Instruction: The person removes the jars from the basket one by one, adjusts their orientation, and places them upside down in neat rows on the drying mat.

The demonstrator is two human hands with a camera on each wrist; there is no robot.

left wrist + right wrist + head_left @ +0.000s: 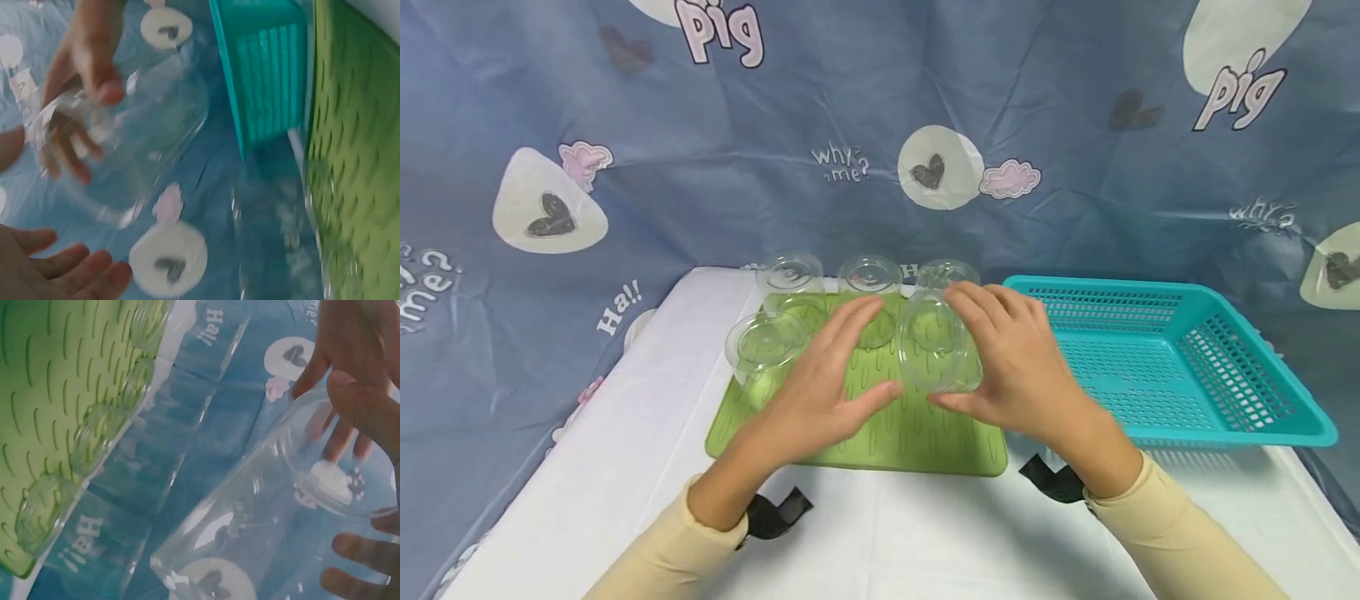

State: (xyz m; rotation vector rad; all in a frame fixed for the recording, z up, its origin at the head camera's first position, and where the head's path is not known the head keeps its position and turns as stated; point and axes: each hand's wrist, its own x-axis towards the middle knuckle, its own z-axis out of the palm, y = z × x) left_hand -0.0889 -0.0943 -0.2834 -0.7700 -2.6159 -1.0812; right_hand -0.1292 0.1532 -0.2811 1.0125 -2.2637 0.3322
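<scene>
A clear plastic cup [934,385] is held tilted above the mat by my right hand [1018,362], its fingers and thumb curled round it. In the right wrist view the cup [219,519] turns its round mouth toward my left hand [353,347]. Just left of the cup, my left hand [823,383] has its fingers extended and thumb spread, holding nothing. Several more clear cups stand mouth down on the green ridged mat [887,454]: a front left cup [766,342] and a back row including a middle cup [870,275].
To the right sits a turquoise plastic basket [1195,433] with slotted walls. A white cloth [865,533] covers the table under the mat. Behind it hangs a blue printed curtain [775,108]. Black straps [778,512] circle both wrists.
</scene>
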